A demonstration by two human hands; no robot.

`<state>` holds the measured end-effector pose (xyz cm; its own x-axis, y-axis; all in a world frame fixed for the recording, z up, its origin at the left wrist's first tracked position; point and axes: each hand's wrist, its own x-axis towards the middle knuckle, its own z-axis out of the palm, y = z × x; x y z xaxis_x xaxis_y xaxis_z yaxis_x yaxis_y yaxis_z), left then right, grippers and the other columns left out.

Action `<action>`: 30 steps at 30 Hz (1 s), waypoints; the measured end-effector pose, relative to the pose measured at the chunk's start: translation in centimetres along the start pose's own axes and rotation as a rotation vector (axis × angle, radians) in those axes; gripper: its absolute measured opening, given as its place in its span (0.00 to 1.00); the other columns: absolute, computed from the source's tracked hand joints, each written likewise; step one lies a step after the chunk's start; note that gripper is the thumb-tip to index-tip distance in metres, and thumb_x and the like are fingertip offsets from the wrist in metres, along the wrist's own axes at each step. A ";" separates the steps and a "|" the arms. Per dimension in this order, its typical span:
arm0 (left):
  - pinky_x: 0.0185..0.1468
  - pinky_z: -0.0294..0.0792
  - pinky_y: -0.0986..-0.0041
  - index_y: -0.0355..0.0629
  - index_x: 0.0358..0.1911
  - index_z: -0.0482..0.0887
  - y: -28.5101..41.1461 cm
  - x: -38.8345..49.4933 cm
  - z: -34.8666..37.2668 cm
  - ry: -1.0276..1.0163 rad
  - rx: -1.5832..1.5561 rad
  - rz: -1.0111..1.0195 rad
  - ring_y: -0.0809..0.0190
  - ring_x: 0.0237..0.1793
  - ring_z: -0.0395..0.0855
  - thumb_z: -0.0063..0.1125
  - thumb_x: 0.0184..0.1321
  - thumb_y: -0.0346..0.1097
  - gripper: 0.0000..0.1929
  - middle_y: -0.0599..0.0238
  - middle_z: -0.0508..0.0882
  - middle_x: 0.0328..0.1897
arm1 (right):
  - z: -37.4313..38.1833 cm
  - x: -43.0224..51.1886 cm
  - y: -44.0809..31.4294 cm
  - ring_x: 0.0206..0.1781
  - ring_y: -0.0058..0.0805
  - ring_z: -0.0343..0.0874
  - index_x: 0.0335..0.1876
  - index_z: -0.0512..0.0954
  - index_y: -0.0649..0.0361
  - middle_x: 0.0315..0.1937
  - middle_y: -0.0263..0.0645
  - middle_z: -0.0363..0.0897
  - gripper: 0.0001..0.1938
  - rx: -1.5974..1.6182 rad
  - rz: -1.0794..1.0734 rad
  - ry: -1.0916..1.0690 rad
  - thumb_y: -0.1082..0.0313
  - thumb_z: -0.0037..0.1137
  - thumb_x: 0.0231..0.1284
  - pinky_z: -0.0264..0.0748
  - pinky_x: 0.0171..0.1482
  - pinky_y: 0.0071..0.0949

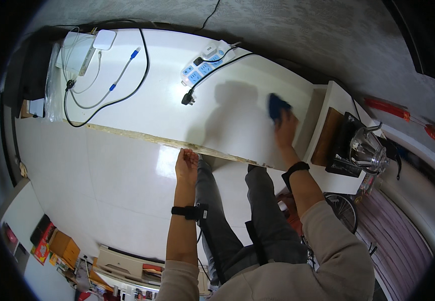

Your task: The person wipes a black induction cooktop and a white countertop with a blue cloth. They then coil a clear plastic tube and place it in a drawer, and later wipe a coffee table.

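A dark blue cloth (277, 107) lies under the fingers of my right hand (286, 128), which presses it on the right part of a white tabletop (161, 101). My left hand (187, 163) hangs just off the table's worn front edge (142, 136), its fingers curled with nothing visible in them. Whether it touches the edge I cannot tell. Left of the cloth, a black three-pin plug (188, 98) on a black cable rests on the table. Behind that plug sits a white power strip (204, 68) with blue socket faces.
A white router-like box (75, 56), a small white box (105, 40) and looped cables (146, 69) occupy the table's left end. At right, a raised white shelf (337, 182) bears a brown board (327, 137), a black flat box (347, 150) and a glass pot (369, 150).
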<state>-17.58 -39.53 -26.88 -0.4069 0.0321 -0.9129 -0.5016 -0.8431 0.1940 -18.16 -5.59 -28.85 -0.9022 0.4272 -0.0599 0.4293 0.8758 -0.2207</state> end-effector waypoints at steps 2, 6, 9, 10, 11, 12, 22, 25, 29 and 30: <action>0.37 0.72 0.77 0.43 0.26 0.72 -0.6 -0.2 0.1 -0.024 -0.001 -0.027 0.67 0.26 0.71 0.41 0.69 0.39 0.14 0.68 0.73 0.25 | 0.7 -0.7 1.2 0.60 0.57 0.59 0.63 0.64 0.56 0.61 0.58 0.60 0.23 -0.001 0.342 0.038 0.67 0.48 0.62 0.60 0.61 0.50; 0.37 0.72 0.76 0.43 0.27 0.73 -2.5 -0.4 0.9 0.026 -0.003 -0.069 0.67 0.27 0.73 0.42 0.69 0.40 0.14 0.68 0.75 0.26 | 2.0 -7.6 -2.3 0.60 0.59 0.58 0.67 0.59 0.55 0.62 0.62 0.55 0.28 -0.160 0.378 -0.028 0.63 0.50 0.62 0.57 0.62 0.52; 0.39 0.73 0.75 0.43 0.28 0.75 -4.1 -0.9 1.7 0.107 0.021 -0.089 0.66 0.29 0.74 0.44 0.69 0.40 0.13 0.68 0.76 0.27 | 1.6 -11.0 -3.4 0.59 0.58 0.59 0.67 0.57 0.59 0.60 0.61 0.57 0.30 -0.084 0.182 -0.229 0.66 0.53 0.60 0.57 0.62 0.52; 0.40 0.73 0.75 0.43 0.29 0.75 -4.5 -1.2 1.9 0.104 0.021 -0.080 0.66 0.30 0.75 0.44 0.68 0.40 0.12 0.67 0.77 0.28 | 1.3 -10.4 -2.6 0.60 0.59 0.58 0.67 0.57 0.58 0.60 0.61 0.56 0.31 -0.040 0.153 -0.164 0.67 0.55 0.58 0.59 0.62 0.50; 0.41 0.73 0.74 0.43 0.29 0.76 -4.9 -1.4 2.1 0.078 0.042 -0.107 0.65 0.31 0.75 0.45 0.68 0.40 0.12 0.67 0.77 0.28 | 1.2 -9.3 -1.9 0.58 0.60 0.60 0.66 0.60 0.58 0.58 0.61 0.58 0.30 0.006 0.133 -0.065 0.70 0.55 0.57 0.61 0.59 0.52; 0.42 0.73 0.73 0.43 0.29 0.76 -5.1 -1.7 2.1 0.034 0.063 -0.116 0.65 0.31 0.75 0.45 0.68 0.40 0.12 0.67 0.77 0.28 | 1.5 -7.4 -1.3 0.58 0.60 0.60 0.66 0.59 0.60 0.58 0.62 0.58 0.29 0.017 0.238 -0.054 0.69 0.54 0.57 0.60 0.60 0.51; 0.42 0.74 0.73 0.43 0.29 0.75 -2.0 -1.4 1.0 0.090 -0.009 0.010 0.65 0.32 0.76 0.44 0.68 0.40 0.12 0.68 0.77 0.28 | 2.4 -0.7 -4.6 0.57 0.54 0.60 0.65 0.61 0.58 0.65 0.51 0.55 0.27 -0.172 0.046 -0.033 0.67 0.50 0.58 0.62 0.57 0.49; 0.42 0.73 0.73 0.44 0.28 0.74 0.5 -1.3 0.0 0.062 -0.110 0.088 0.66 0.30 0.75 0.42 0.69 0.40 0.13 0.69 0.76 0.26 | 2.9 -7.0 -12.3 0.58 0.54 0.63 0.59 0.69 0.59 0.62 0.50 0.62 0.24 -0.025 -0.322 -0.198 0.72 0.51 0.53 0.61 0.59 0.51; 0.41 0.73 0.75 0.44 0.29 0.74 4.3 -1.9 -1.5 0.005 -0.132 0.164 0.68 0.28 0.74 0.41 0.69 0.41 0.13 0.69 0.75 0.25 | 3.9 -7.8 -21.5 0.53 0.49 0.66 0.58 0.71 0.56 0.61 0.44 0.65 0.24 0.132 -0.705 -0.283 0.74 0.49 0.51 0.68 0.53 0.45; 0.41 0.73 0.75 0.44 0.29 0.74 5.0 -2.2 -2.0 0.056 -0.120 0.182 0.68 0.28 0.74 0.41 0.69 0.41 0.13 0.69 0.75 0.25 | 4.3 -6.6 -23.4 0.52 0.48 0.67 0.58 0.71 0.55 0.61 0.43 0.65 0.23 0.137 -0.751 -0.258 0.73 0.50 0.53 0.68 0.53 0.43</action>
<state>-17.71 -44.86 -24.65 -0.4382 -0.1537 -0.8856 -0.3278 -0.8901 0.3167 -22.49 -29.90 -27.51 -0.9362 -0.3450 -0.0672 -0.2897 0.8657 -0.4082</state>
